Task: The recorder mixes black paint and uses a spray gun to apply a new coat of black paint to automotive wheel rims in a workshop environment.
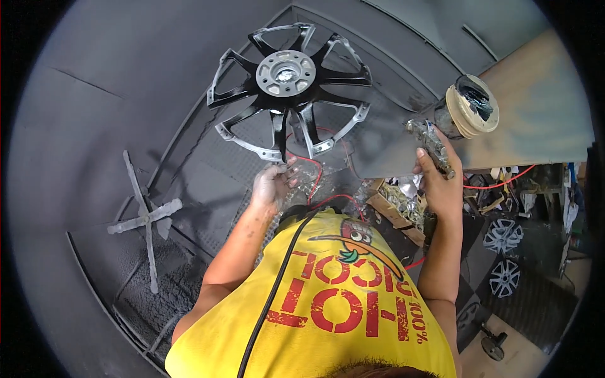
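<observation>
Gripping a glossy black wheel rim [290, 94], left hand [272, 186]; right hand [438, 183] clasps spray gun [432, 146].

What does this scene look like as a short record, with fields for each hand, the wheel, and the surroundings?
left hand: left hand, paint-stained, at the lower edge of the black wheel; whether it grips cannot be told
right hand: right hand gripping a spray gun with a paint cup on top
wheel: glossy black spokes, bare grey hub, facing the camera
hose: red hose looping below the wheel
nearby: grey cross-shaped stand to the left; more wheels on the floor at right
</observation>
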`<move>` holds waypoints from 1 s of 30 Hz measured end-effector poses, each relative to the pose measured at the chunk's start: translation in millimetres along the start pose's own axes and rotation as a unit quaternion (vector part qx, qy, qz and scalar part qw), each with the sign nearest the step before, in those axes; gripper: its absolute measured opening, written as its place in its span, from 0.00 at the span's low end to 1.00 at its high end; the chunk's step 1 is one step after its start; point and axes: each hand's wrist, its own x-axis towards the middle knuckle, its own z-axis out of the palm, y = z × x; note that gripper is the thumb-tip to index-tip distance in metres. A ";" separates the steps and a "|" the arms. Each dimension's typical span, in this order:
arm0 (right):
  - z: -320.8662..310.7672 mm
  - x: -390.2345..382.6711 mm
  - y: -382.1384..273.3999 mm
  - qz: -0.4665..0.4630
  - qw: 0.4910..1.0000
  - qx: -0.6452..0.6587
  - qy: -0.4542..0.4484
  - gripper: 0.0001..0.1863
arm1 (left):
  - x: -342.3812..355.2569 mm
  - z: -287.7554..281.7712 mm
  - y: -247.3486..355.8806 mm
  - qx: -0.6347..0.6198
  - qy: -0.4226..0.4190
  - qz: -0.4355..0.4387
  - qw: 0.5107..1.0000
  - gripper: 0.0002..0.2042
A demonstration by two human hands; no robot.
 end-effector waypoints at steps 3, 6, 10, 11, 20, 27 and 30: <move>-12.1 1.0 7.2 -0.017 1.000 -0.012 0.013 0.27 | 1.3 -10.0 6.1 0.011 0.004 0.005 1.000 0.15; -19.6 5.0 11.5 -0.021 0.998 0.047 0.019 0.27 | 0.8 -21.1 15.4 0.041 0.023 0.023 0.999 0.16; -26.1 14.8 2.9 -0.065 0.998 0.011 0.025 0.26 | -1.0 -32.5 32.2 0.099 0.053 0.075 0.991 0.21; -25.6 15.9 -3.9 -0.058 0.998 0.010 0.029 0.26 | 1.3 -38.9 36.2 0.117 0.062 0.092 0.987 0.22; -20.2 -9.5 -15.8 0.013 0.996 0.046 -0.071 0.27 | 12.8 -61.8 30.1 0.054 0.131 0.144 0.979 0.24; -4.9 -16.4 -17.6 0.053 0.985 0.112 -0.119 0.29 | 2.8 9.4 -31.4 0.118 -0.048 0.000 0.992 0.22; -1.5 -13.8 -12.4 0.016 0.994 0.076 -0.075 0.27 | 9.1 24.1 -41.3 0.096 -0.108 0.005 0.990 0.22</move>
